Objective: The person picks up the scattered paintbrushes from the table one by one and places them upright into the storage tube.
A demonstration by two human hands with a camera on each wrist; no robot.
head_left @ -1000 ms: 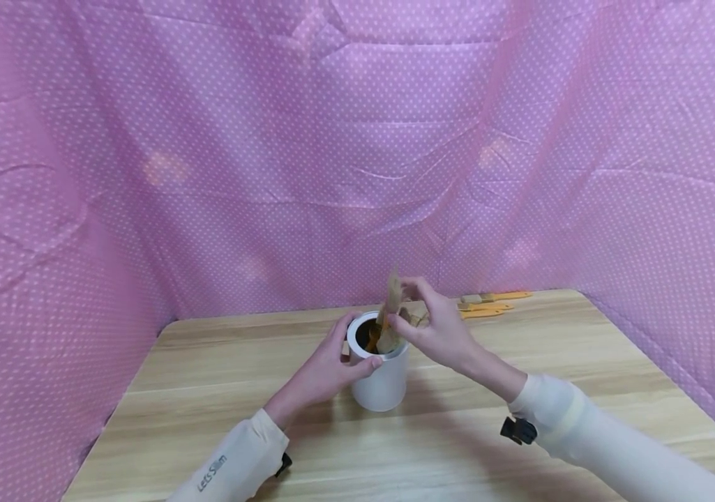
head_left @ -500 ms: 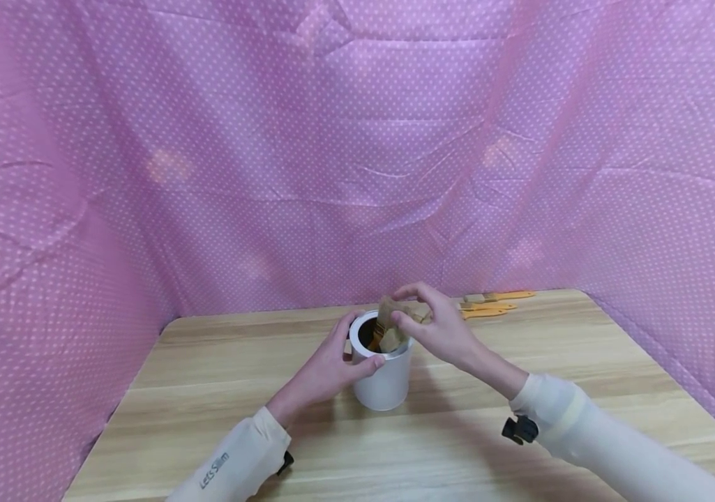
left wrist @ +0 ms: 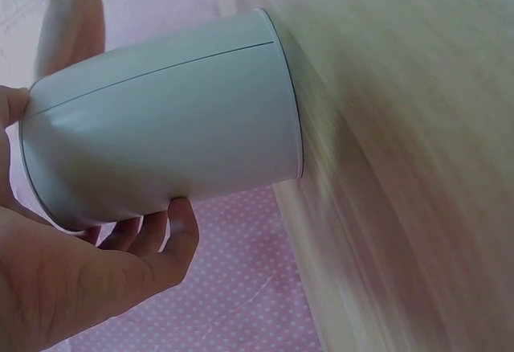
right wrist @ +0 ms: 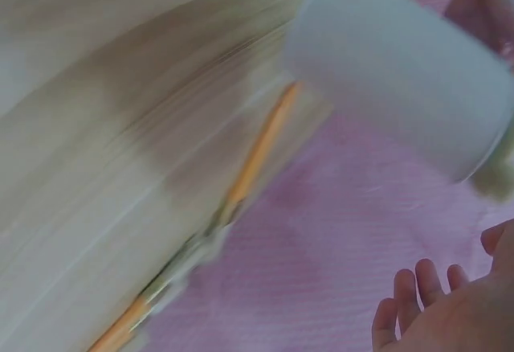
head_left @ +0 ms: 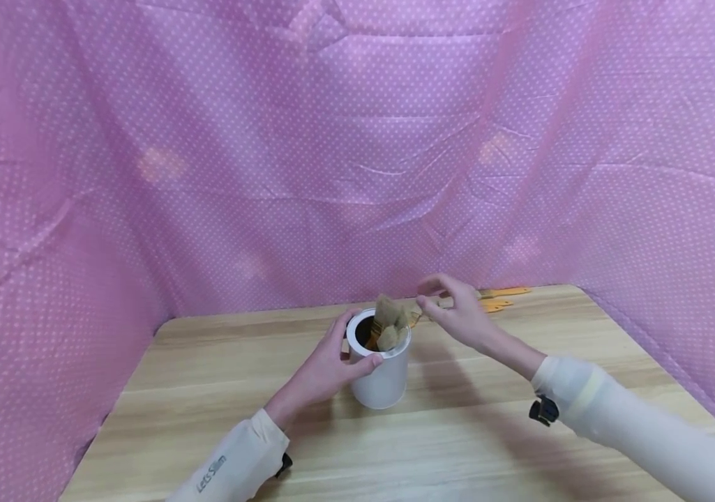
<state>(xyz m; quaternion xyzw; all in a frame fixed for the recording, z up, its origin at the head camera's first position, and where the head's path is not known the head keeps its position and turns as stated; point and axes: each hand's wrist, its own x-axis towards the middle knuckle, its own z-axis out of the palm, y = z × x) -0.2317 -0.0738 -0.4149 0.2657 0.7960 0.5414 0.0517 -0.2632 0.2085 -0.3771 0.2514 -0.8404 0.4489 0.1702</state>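
A white cylindrical canister (head_left: pixel 379 380) stands upright on the table in the head view. My left hand (head_left: pixel 316 373) grips it near the rim, thumb on the near side and fingers round the far left; the left wrist view shows the curled fingers (left wrist: pixel 183 235) against its wall. Several paintbrushes (head_left: pixel 388 322) stand inside, tan bristles up past the rim and orange handles down in the dark interior. To the right of the canister, my right hand (head_left: pixel 457 317) is in the air, fingers loosely bent and holding nothing, over the brushes lying behind it.
Several orange-handled paintbrushes (head_left: pixel 503 293) lie at the table's back right, partly hidden by the right hand. In the right wrist view, an orange handle (right wrist: pixel 261 147) lies beside the canister. A pink dotted curtain (head_left: pixel 332 174) hangs round the wooden table (head_left: pixel 219 390).
My right hand has let go of a paintbrush, which has sunk lower into the canister, and has moved right, away from the rim. The left hand keeps its grip.
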